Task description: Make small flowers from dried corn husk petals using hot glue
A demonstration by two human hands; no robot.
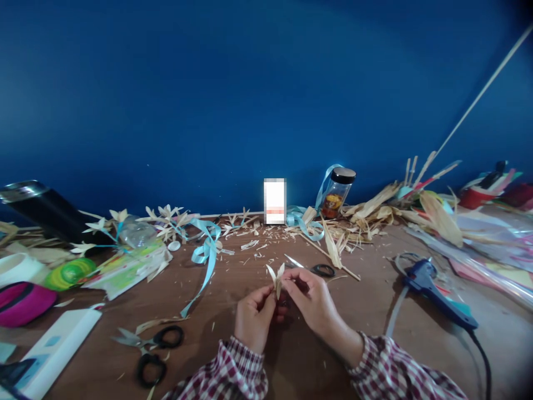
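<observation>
Just above the middle front of the brown table, my left hand (255,318) pinches the base of a small pale corn husk flower (276,276) with narrow upright petals. My right hand (308,297) comes in from the right, its thumb and forefinger closed at the flower's right-hand petal. Part of the left fingers is hidden behind the flower and the other hand. Scissors with black handles (160,347) lie spread apart to the left of my left hand. Beyond my right hand rests a second pair of scissors (323,270), partly covered by that hand.
A blue glue gun (437,297) with a black cord lies to the right. Light blue ribbon (204,250), finished husk flowers (166,216) and dry husks (375,205) line the back. A jar (336,194) leans there. At left are a white power strip (62,344) and a pink tape roll (27,303).
</observation>
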